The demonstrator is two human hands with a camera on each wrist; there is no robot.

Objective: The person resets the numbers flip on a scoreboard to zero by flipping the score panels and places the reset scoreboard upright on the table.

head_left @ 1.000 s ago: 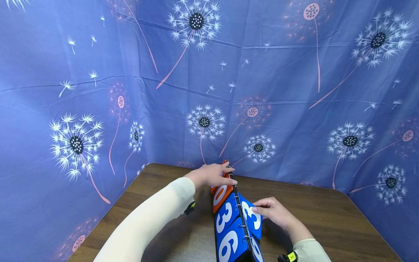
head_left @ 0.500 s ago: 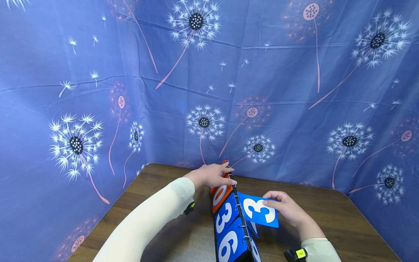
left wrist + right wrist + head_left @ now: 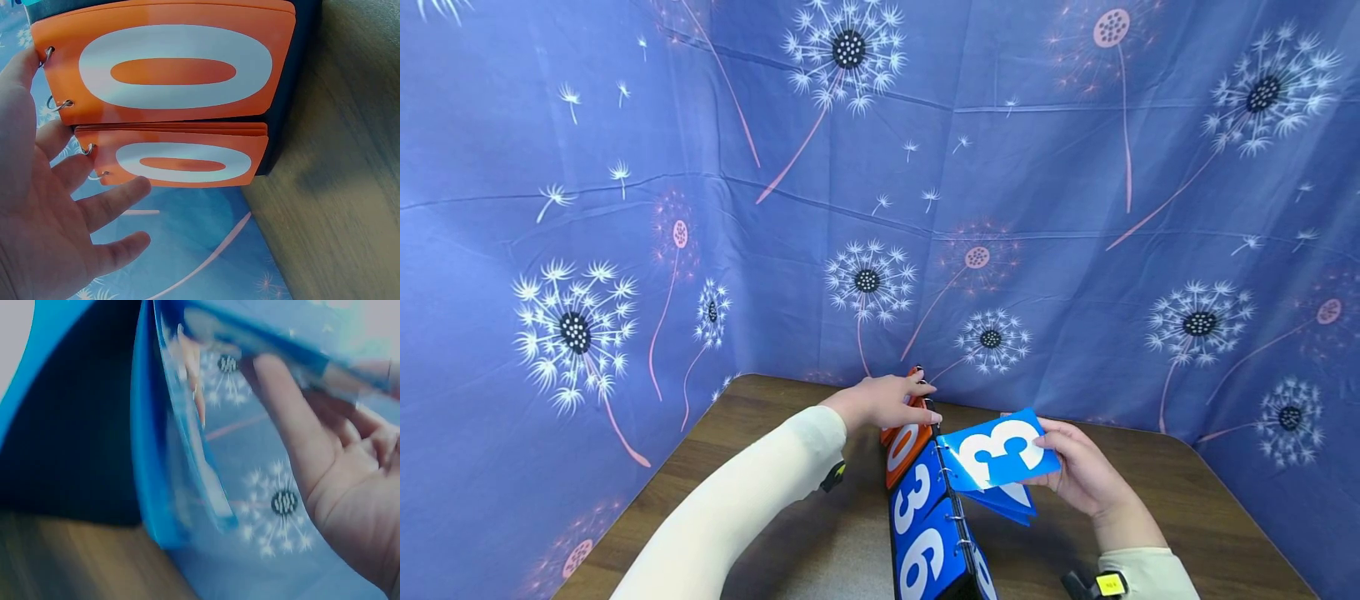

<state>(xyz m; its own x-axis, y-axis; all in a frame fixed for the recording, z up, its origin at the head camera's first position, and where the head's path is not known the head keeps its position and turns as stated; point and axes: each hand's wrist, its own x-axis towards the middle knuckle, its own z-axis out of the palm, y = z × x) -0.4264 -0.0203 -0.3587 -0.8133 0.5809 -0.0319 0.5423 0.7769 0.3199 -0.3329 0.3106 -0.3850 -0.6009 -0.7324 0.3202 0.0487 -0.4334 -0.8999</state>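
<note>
Remotely, I see the left hand [image 3: 886,402] spread across the flip scoreboard [image 3: 928,533] at lower centre, and the right hand [image 3: 1081,468] pinching a blue card [image 3: 992,450].

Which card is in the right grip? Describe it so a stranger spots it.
On the brown table stands a flip scoreboard. On its right side is a blue card numbered 3. Unlike the matching card on the left, it is raised in the right grip.
</note>
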